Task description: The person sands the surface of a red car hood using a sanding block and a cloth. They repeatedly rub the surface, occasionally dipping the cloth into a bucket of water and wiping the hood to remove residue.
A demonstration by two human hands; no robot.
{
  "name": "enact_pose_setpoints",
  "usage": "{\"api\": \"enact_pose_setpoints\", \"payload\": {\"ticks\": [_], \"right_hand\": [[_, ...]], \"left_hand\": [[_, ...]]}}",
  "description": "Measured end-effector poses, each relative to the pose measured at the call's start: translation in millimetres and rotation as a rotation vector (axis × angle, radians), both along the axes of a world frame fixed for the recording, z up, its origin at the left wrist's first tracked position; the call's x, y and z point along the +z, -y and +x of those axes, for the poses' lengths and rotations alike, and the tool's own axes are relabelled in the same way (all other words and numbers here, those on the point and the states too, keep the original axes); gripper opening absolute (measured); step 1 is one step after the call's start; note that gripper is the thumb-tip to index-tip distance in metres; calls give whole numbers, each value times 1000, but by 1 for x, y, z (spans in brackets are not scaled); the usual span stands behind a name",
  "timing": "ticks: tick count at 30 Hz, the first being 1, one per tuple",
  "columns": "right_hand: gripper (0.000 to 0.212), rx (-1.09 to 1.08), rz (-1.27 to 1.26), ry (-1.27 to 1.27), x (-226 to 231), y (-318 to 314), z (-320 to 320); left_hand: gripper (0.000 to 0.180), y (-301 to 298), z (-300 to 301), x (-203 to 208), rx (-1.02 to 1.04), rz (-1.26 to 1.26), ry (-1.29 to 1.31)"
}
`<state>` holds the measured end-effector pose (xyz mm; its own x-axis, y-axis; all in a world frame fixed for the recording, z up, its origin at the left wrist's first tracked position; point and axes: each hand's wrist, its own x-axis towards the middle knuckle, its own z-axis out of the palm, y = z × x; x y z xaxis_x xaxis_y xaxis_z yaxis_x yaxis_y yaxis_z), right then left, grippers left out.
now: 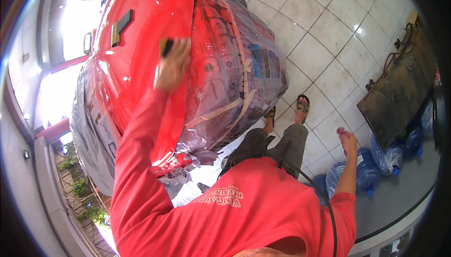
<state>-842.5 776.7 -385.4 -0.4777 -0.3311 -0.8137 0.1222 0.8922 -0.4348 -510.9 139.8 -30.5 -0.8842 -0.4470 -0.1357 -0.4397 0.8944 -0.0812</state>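
A glossy red curved car panel point(141, 60) fills the upper left, its surroundings masked with plastic sheeting point(211, 78) over printed paper. My left hand point(173, 67) lies on the panel near the masked edge, smeared by motion. At its fingertips shows a small black-and-yellow block point(165, 46), partly covered by the hand. A second black-and-yellow block point(122, 28) rests on the panel farther left, apart from my hand. Held away from the panel, my right hand point(347, 142) hangs at my right side with nothing in it, the fingers loosely apart.
Strips of tan tape point(242, 111) run over the sheeting. To the right, a dark, worn panel point(399, 83) leans above several blue water jugs point(369, 170). Pale floor tiles point(310, 55) lie between it and the car. A black cord point(329, 205) runs down over my shirt.
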Motion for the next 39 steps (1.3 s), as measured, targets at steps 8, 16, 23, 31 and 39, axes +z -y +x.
{"api": "enact_pose_setpoints", "payload": {"ticks": [8, 16, 23, 31, 39], "right_hand": [[27, 115, 139, 33, -6, -78, 49], [26, -264, -225, 44, 6, -8, 12], [22, -138, 99, 101, 18, -68, 49], [23, -114, -11, 131, 1, -9, 11], [26, -193, 102, 85, 10, -74, 40]], "left_hand": [[52, -71, 78, 61, -89, 134, 267], [52, -18, 34, 18, -47, 85, 67], [51, -71, 104, 54, -116, 331, 295], [47, 47, -39, 14, -28, 238, 162], [47, -8, 29, 40, -145, 269, 199]]}}
